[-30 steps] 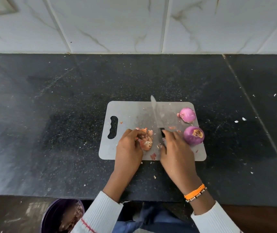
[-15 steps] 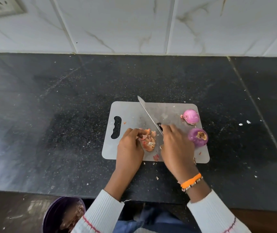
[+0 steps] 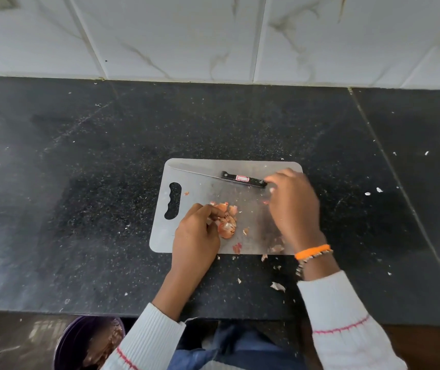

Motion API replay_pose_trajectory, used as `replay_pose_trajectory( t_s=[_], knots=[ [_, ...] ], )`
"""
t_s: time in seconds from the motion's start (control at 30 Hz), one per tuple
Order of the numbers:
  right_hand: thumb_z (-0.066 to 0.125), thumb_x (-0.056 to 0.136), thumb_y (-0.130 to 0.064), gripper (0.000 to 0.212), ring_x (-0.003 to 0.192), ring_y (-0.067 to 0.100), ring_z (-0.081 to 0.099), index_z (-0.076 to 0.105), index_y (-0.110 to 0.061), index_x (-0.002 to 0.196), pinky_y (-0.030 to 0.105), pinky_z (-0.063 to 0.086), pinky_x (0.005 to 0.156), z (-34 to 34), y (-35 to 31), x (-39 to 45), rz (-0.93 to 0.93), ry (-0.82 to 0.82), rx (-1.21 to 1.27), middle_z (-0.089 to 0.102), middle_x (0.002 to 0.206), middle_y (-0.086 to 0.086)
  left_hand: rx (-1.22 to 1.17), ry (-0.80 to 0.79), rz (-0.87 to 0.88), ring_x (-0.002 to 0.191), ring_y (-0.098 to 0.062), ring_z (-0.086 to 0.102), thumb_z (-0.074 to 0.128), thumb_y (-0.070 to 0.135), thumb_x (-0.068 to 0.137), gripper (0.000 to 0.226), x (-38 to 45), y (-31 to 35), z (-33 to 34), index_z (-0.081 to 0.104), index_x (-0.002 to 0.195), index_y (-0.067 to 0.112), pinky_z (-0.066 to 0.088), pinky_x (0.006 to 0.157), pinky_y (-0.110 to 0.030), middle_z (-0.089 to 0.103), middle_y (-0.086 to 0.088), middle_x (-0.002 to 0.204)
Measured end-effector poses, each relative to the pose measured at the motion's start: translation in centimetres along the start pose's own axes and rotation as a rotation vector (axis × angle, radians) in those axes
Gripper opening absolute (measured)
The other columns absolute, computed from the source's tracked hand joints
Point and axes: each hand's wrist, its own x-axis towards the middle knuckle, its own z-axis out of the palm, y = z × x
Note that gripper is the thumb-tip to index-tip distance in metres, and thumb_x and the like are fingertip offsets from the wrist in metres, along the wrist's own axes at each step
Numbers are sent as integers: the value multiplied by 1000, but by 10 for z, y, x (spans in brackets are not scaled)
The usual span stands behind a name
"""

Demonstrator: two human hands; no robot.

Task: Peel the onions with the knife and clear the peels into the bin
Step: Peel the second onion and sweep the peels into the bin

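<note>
The knife (image 3: 221, 175) lies flat along the far edge of the grey cutting board (image 3: 200, 182), blade to the left, black handle to the right. My right hand (image 3: 292, 206) hovers blurred over the board's right side, fingertips at the handle's end, and it hides the two purple onions. My left hand (image 3: 196, 233) rests on the board's near side with its fingers curled round a heap of orange onion peels (image 3: 227, 222). A purple bin (image 3: 67, 345) with peels inside stands on the floor at the lower left.
Loose peel scraps (image 3: 277, 286) lie on the black granite counter (image 3: 80, 196) near the board's front edge, and white flecks at the right. A white tiled wall (image 3: 213, 36) closes the back. The counter's front edge runs just above the bin.
My right hand swung the knife leftward, laid it down along the board's far edge and let go. It now covers the two onions. My left hand stayed on the peels.
</note>
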Motion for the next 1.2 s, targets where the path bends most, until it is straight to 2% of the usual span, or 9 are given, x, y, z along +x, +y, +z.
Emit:
replay_pose_trajectory(
  t_s=[0.1, 0.27, 0.37, 0.57, 0.73, 0.87, 0.97, 1.03, 1.2],
  knots=[
    [58, 83, 1, 27, 95, 30, 56, 67, -11, 105, 38, 47, 74, -17, 37, 9, 115, 4, 14, 61, 103, 9, -11, -15, -21, 71, -4, 49, 54, -1, 84, 24, 0, 4, 1, 66, 88, 19, 36, 62, -20, 56, 10, 91],
    [68, 83, -24, 41, 104, 27, 54, 56, -18, 122, 37, 46, 79, -15, 61, 33, 146, -311, -22, 55, 114, 7, -41, -27, 16, 72, 11, 50, 57, -1, 84, 25, 1, 12, 4, 66, 84, 22, 36, 61, -4, 53, 19, 86],
    [72, 78, -25, 40, 100, 26, 56, 58, -17, 114, 38, 48, 80, -11, 58, 36, 134, -296, -13, 58, 110, 6, -32, -22, 37, 71, 8, 52, 57, 1, 85, 23, 3, 15, 9, 69, 88, 21, 36, 60, -4, 56, 18, 89],
    [79, 68, -19, 46, 95, 15, 58, 64, -22, 112, 27, 46, 82, -21, 57, 40, 79, -473, 145, 65, 109, -2, -22, -14, 54, 76, -6, 58, 56, 0, 85, 24, 9, 16, 14, 69, 89, 19, 48, 68, -23, 63, 10, 95],
    [72, 74, -8, 44, 104, 26, 57, 61, -19, 115, 37, 48, 89, -20, 64, 61, 103, -293, 68, 59, 114, 8, -1, -30, 79, 76, -7, 58, 54, -2, 85, 24, 13, 21, 20, 69, 90, 17, 47, 63, -17, 62, 7, 92],
    [67, 79, -4, 50, 110, 31, 53, 57, -15, 126, 40, 46, 92, -15, 62, 65, 75, -338, -13, 56, 120, 12, 4, -62, 71, 76, -5, 55, 54, -2, 86, 25, 15, 24, 22, 68, 92, 17, 38, 60, -5, 60, 7, 93],
    [55, 84, -1, 33, 104, 31, 53, 63, -8, 116, 40, 44, 87, -23, 50, 52, 33, -204, -84, 58, 115, 13, 3, -91, 55, 76, -4, 56, 55, -1, 86, 25, 15, 24, 23, 68, 92, 19, 41, 63, -10, 60, 7, 94],
    [47, 85, -1, 26, 103, 31, 52, 66, -8, 101, 38, 40, 82, -24, 34, 37, -22, -236, -200, 59, 110, 10, 3, -109, 53, 78, -5, 56, 54, -1, 85, 26, 15, 23, 24, 68, 92, 20, 40, 64, -8, 60, 7, 95],
    [41, 91, -8, 27, 118, 34, 35, 62, -13, 108, 46, 27, 96, -8, 6, 8, -78, -392, -403, 50, 122, 7, 3, -114, 77, 69, -2, 53, 51, -5, 83, 29, 15, 27, 27, 67, 92, 17, 40, 59, -7, 57, 7, 92]
  ],
)
